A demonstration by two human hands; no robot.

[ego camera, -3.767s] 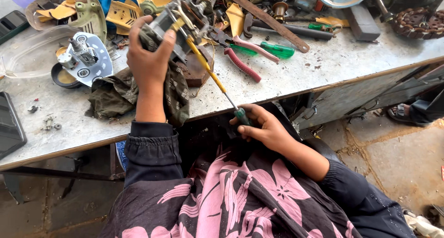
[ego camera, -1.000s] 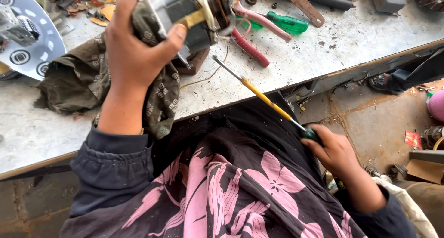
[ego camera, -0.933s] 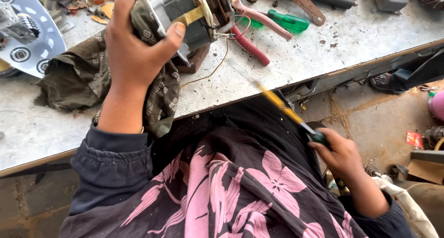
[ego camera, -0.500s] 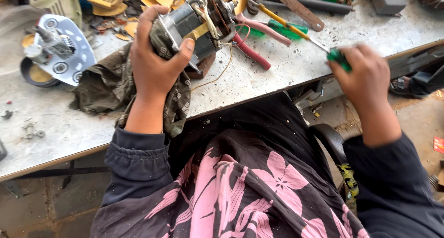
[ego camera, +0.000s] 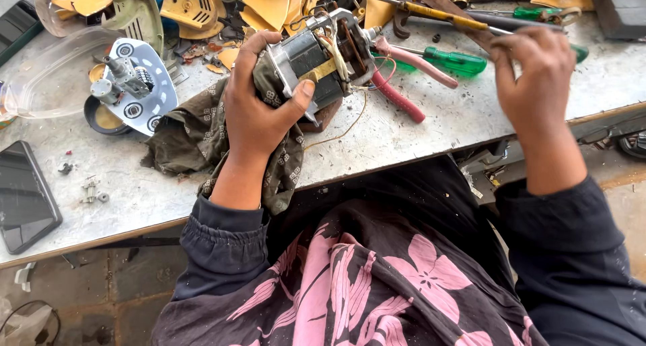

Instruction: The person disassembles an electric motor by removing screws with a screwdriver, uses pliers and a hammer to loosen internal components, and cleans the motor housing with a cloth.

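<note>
The left hand (ego camera: 252, 110) grips an electric motor (ego camera: 319, 57) through a patterned cloth (ego camera: 195, 134), above the surface (ego camera: 121, 184). It looks heavy, rigid, sharp-edged; its wires seem fragile. Right of that grip, the right hand (ego camera: 531, 77) clenches a screwdriver (ego camera: 437, 15).

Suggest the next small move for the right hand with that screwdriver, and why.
Probably bring the screwdriver tip down to the electric motor. The left hand grips the motor through a cloth, windings end facing right, while the right hand holds the tool off to the side.
</note>
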